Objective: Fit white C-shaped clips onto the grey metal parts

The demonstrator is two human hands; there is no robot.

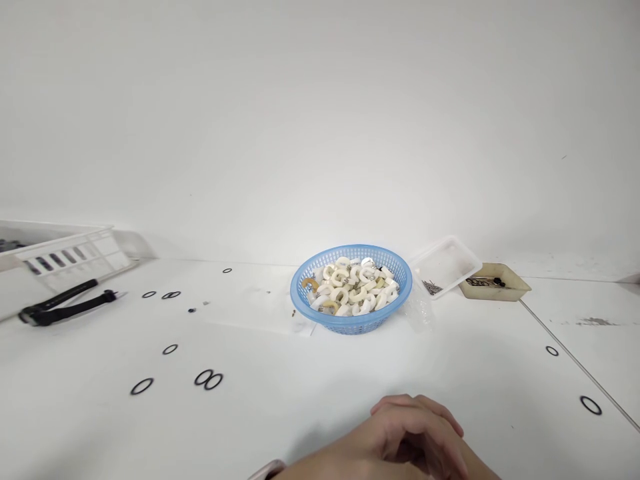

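1. Head view: the blue basket (352,325) stands mid-worktop (270,373) beyond the hands (387,433), mouth upward, long axis roughly left-right.
2. Both hands overlap, fingers curled; cannot tell whether they grip anything.
3. Behind, a white wall (320,120).

bare left forearm (325,461) slanting up from the bottom edge, bare left hand (393,430) loosely curled around a shadowy hollow, bare right hand (477,463) kinda tucked against it, mostly hidden, honestly hard to make out its pose
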